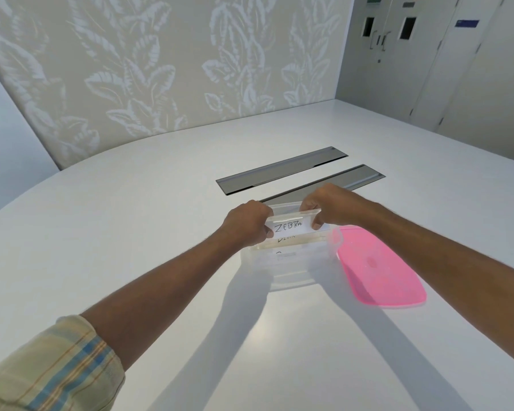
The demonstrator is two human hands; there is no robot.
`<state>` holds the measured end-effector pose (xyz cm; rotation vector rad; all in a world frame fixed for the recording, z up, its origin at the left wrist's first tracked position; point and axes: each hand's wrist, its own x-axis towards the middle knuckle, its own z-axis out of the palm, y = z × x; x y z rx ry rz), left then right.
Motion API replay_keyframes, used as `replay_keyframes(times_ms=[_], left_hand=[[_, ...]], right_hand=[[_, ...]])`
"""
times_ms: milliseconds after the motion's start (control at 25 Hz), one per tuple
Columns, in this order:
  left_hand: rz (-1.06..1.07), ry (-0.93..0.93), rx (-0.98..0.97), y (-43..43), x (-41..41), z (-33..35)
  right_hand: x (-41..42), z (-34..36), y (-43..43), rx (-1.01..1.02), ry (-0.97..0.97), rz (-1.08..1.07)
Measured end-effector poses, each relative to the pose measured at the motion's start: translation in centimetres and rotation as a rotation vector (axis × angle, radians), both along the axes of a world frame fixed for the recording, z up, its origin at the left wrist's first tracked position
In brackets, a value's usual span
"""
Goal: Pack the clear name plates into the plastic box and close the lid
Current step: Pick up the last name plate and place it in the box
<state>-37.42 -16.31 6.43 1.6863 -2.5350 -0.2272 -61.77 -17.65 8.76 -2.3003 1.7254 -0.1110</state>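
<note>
A clear name plate [291, 225] with a white card reading "ZEBRA" is held over the clear plastic box [285, 271] in the middle of the white table. My left hand [247, 223] grips its left end and my right hand [327, 207] pinches its right end. Inside the box, below it, lie at least two other clear name plates [288, 243], their writing partly hidden. The pink translucent lid [380, 268] lies flat on the table, touching the box's right side.
Two grey cable hatches [282, 170] are set into the white table [131, 232] just beyond the box. A leaf-patterned wall panel stands behind the table and grey cabinet doors at the far right.
</note>
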Motion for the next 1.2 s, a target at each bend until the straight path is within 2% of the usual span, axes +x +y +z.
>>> replay_keyframes(times_ms=[520, 1200], left_hand=[[-0.111, -0.223, 0.075, -1.2, -1.6, -3.8], [-0.164, -0.250, 0.125, -1.4, -1.6, -4.3]], right_hand=[[0.2, -4.7, -0.1, 0.067, 0.220, 0.109], [-0.3, -5.7, -0.6, 0.079, 0.168, 0.170]])
